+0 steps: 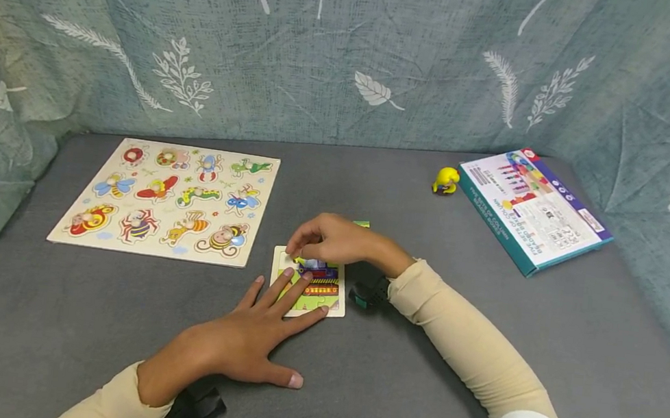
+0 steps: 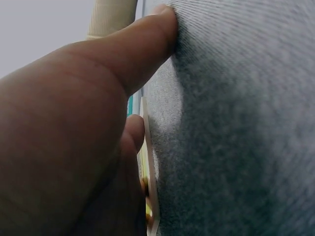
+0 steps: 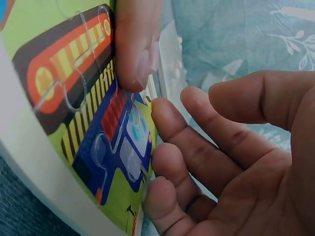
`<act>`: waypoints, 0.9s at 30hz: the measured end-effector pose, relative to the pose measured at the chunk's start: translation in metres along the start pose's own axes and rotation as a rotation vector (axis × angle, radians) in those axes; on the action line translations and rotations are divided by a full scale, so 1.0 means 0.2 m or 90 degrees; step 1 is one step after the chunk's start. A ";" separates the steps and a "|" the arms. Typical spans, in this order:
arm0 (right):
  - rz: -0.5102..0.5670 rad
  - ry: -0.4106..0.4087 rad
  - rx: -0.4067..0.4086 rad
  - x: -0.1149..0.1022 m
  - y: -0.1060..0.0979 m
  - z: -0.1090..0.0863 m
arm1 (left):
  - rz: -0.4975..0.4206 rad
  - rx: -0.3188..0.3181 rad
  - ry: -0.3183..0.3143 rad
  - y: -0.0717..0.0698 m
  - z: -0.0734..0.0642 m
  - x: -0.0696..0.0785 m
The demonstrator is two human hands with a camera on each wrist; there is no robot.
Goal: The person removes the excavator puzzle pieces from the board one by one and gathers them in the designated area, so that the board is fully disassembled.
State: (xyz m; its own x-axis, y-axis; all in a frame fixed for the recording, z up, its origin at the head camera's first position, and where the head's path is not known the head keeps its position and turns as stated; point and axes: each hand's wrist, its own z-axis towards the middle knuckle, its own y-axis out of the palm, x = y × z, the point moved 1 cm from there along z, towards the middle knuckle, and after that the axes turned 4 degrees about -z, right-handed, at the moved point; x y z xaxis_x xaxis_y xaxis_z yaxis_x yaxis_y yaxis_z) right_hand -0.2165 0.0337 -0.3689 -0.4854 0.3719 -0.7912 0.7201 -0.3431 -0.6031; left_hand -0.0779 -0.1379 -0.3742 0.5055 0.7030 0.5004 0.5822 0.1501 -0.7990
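Left-wrist device (image 1: 200, 409): Showed black under the near sleeve, low over the grey table (image 1: 382, 394).
Left hand (image 1: 251, 344): Lay palm down with straight, fanned fingers, gripping nothing; rested three fingertips on the small puzzle (image 1: 328, 291), with the little finger just beside its left edge and the thumb out on the table.
Small puzzle's place: Lay flat, directly ahead of the left palm, partly covered by both hands; showed a blue vehicle above an orange-and-yellow track, with piece seams clear in the right wrist view.
Axis: Ran left to right along the track; looked close to square in outline, so could not tell a longer side.
Right-wrist device (image 1: 365, 295): Sat just right of the puzzle.
Right hand (image 1: 337, 240): Arched over the puzzle's far side with loosely bent fingers at the far edge and the thumb held apart; showed no piece between thumb and fingers.
Nearer hand: Right for the far left corner, with most of the puzzle lying nearer the person than those fingertips; left for the near edge.
Green item (image 1: 361, 224): Peeked out beyond the right hand, mostly hidden.
Insect board (image 1: 144, 249): Lay flat, left of the puzzle and farther back.
Yellow toy (image 1: 446, 179): Stood far right, just beside the boxed set (image 1: 533, 214).
Leaf-print curtain (image 1: 302, 60): Hung behind everything.
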 end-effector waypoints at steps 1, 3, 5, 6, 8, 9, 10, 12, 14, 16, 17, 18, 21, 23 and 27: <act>-0.002 0.000 0.001 0.00 0.00 0.00 | 0.001 0.001 0.000 0.00 0.00 0.00; -0.008 0.000 0.002 0.00 0.00 0.00 | 0.003 0.003 0.000 0.00 0.00 0.00; -0.014 -0.002 0.001 -0.01 0.00 0.00 | 0.005 0.004 0.000 0.00 0.00 0.00; -0.016 -0.003 0.000 -0.01 0.00 0.00 | 0.007 0.004 0.000 0.00 0.00 0.00; -0.013 -0.007 -0.003 -0.01 0.00 0.00 | 0.006 0.003 0.001 0.00 0.00 0.00; -0.009 -0.011 -0.005 -0.01 0.00 0.00 | 0.005 0.002 0.000 0.00 0.00 0.00; -0.002 -0.014 -0.008 -0.01 -0.01 -0.01 | 0.004 0.001 -0.001 0.00 0.00 0.00; 0.015 -0.023 -0.015 -0.01 -0.01 -0.01 | 0.001 -0.004 -0.005 0.00 0.00 -0.01; 0.029 -0.032 -0.021 -0.01 -0.02 -0.01 | 0.000 -0.007 -0.009 0.00 0.00 -0.01; 0.039 -0.035 -0.024 -0.01 -0.03 -0.01 | -0.001 -0.009 -0.013 0.01 0.00 -0.01; 0.041 -0.035 -0.024 -0.01 -0.03 -0.02 | -0.001 -0.010 -0.015 0.01 0.00 -0.01; 0.041 -0.034 -0.023 -0.01 -0.03 -0.02 | 0.000 -0.009 -0.015 0.01 0.00 -0.01; 0.035 -0.024 -0.015 0.00 -0.03 -0.03 | 0.003 -0.006 -0.013 0.01 0.01 -0.01; 0.025 -0.013 -0.010 0.01 -0.03 -0.03 | 0.005 -0.005 -0.012 0.01 0.01 -0.01; 0.013 0.005 -0.006 0.01 -0.02 -0.04 | 0.005 -0.007 -0.013 0.01 0.01 -0.01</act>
State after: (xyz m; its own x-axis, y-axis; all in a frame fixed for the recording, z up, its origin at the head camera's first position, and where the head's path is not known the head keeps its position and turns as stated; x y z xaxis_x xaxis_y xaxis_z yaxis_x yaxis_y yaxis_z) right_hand -0.2175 0.0432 -0.3675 -0.4668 0.3709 -0.8028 0.7350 -0.3422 -0.5854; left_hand -0.0784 -0.1375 -0.3774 0.4972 0.7185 0.4864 0.5855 0.1359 -0.7992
